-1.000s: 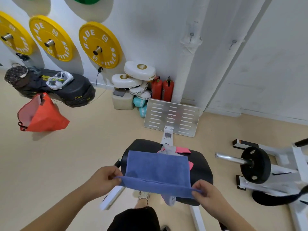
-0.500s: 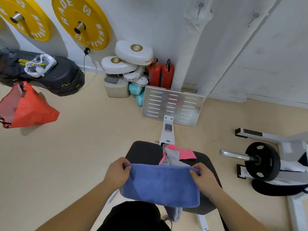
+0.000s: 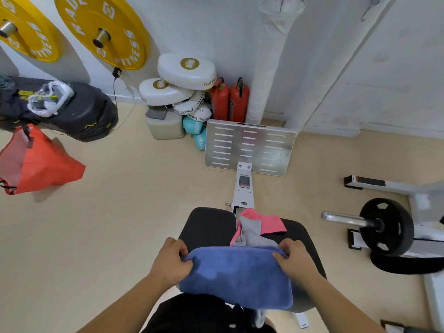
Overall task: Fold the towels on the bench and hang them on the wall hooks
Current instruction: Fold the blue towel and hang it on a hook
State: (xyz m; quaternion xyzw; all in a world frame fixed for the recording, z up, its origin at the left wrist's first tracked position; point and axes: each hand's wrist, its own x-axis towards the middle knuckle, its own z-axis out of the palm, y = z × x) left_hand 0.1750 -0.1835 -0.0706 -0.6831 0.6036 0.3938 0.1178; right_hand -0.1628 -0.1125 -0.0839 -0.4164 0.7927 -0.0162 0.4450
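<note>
Bright, even indoor light, prob. from overhead. Soft faint shadow on floor (image 3: 120,236) just beside orange bag (image 3: 40,162), another on wall (image 3: 204,25) behind yellow plates (image 3: 120,27). Mild sheen on slotted metal plate (image 3: 249,147) & chrome bar sleeve (image 3: 343,218). Strong wide-angle bend twd edges, w/ curved wall lines & stretched corners. Slightly soft overall, compression smear esp. at borders. Pale, low-contrast wall at top right, texture washed. Centre sharp enough for nap of blue towel (image 3: 237,275); dark bench (image 3: 209,227) pad nearly flat black, little detail
</note>
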